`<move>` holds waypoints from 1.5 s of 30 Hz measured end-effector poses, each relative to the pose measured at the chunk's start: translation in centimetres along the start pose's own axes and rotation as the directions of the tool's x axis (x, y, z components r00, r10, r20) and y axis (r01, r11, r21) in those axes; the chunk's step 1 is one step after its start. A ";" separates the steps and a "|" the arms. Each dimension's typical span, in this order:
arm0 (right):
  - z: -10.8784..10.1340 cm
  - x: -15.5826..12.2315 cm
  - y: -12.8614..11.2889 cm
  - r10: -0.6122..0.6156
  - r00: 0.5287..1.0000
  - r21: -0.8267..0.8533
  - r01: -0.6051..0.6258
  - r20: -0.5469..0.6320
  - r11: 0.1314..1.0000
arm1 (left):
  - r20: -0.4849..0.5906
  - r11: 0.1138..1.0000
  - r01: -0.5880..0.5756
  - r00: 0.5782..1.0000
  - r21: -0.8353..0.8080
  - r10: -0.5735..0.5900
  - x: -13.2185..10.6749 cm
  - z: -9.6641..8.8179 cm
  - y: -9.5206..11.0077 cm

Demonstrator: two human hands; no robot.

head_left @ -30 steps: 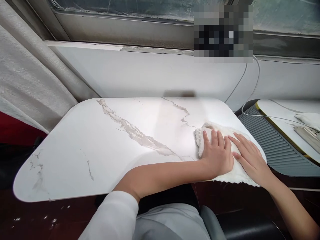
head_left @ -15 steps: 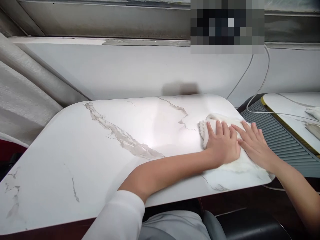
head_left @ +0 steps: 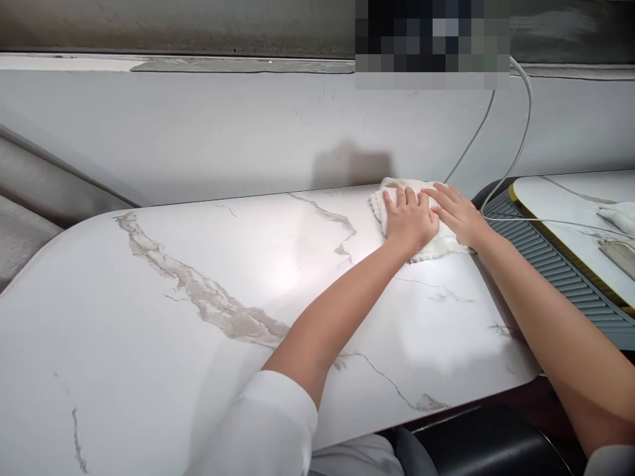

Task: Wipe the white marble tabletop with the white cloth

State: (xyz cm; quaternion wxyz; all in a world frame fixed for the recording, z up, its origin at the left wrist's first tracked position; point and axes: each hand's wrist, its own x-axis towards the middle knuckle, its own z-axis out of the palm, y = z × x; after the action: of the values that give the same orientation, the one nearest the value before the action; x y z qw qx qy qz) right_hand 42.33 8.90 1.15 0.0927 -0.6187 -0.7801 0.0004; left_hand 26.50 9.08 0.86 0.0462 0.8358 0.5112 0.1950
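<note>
A white cloth (head_left: 441, 248) with a fringed edge lies at the far right part of a white marble-patterned table (head_left: 149, 370). My left hand (head_left: 411, 218) rests flat on the cloth with its fingers spread, pressing it to the tabletop. Close beside it, my right hand (head_left: 459, 215) also lies flat on the cloth, fingers stretched out toward the left and touching or nearly touching my left hand. Part of the cloth is hidden beneath both palms.
Behind the table runs a pale wall (head_left: 223, 132). A white cable (head_left: 528, 112) loops down at the right, past a grey ribbed surface (head_left: 555, 264). A second marble-patterned table (head_left: 555, 198) holds a folded white cloth (head_left: 620, 217). A black rounded seat (head_left: 496, 443) is below the front edge.
Both hands have slid the cloth away from me, from the right end's middle toward the table's back edge. My view has shifted a little to the right.
</note>
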 end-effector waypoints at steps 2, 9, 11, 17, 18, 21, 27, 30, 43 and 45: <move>0.1 1.0 0.4 0.009 1.000 0.068 -0.009 -0.008 0.998 | 0.014 1.000 0.009 1.000 0.002 -0.009 1.1 0.2 -0.2; 0.4 3.5 1.5 0.062 0.998 0.147 -0.059 -0.017 0.987 | 0.018 1.000 0.009 1.000 0.009 -0.009 3.8 0.6 -0.8; 0.4 3.7 1.5 0.051 0.998 0.134 -0.047 -0.028 0.990 | 0.020 1.000 0.010 1.000 0.018 -0.011 4.0 0.7 -0.8; 0.3 3.4 1.0 0.032 0.999 0.133 -0.027 -0.031 0.991 | -0.010 0.999 0.002 1.000 0.032 -0.002 3.5 0.9 -0.7; 0.3 3.3 1.0 0.034 0.999 0.148 -0.029 -0.030 0.988 | -0.008 0.999 0.004 1.000 0.034 -0.003 3.4 0.8 -0.6; 0.4 2.9 1.2 0.073 0.997 0.187 -0.067 -0.023 0.980 | 0.013 0.999 0.008 1.000 0.045 -0.008 3.0 0.6 -0.4; 0.1 0.2 1.3 0.097 0.995 0.208 -0.089 -0.028 0.974 | 0.033 0.998 -0.045 0.999 0.046 0.043 1.1 0.3 0.2; 0.1 -1.3 1.1 0.118 0.993 0.171 -0.113 -0.021 0.979 | 0.034 0.997 -0.064 0.997 0.033 0.063 -0.2 0.0 0.7; -0.7 -9.3 -3.0 0.118 0.993 0.057 -0.116 -0.029 0.992 | -0.014 0.985 -0.166 0.986 0.056 0.167 -7.5 -1.4 2.0; -0.8 -10.9 -4.5 0.115 0.993 0.054 -0.113 -0.036 0.992 | -0.015 0.980 -0.189 0.982 0.064 0.191 -9.2 -1.9 2.0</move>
State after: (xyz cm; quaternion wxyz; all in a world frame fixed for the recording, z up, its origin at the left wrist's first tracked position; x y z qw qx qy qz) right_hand 40.50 -2.78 0.88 0.1238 -0.6594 -0.7414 0.0137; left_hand 23.72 -0.15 0.58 -0.0041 0.8797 0.4354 0.1909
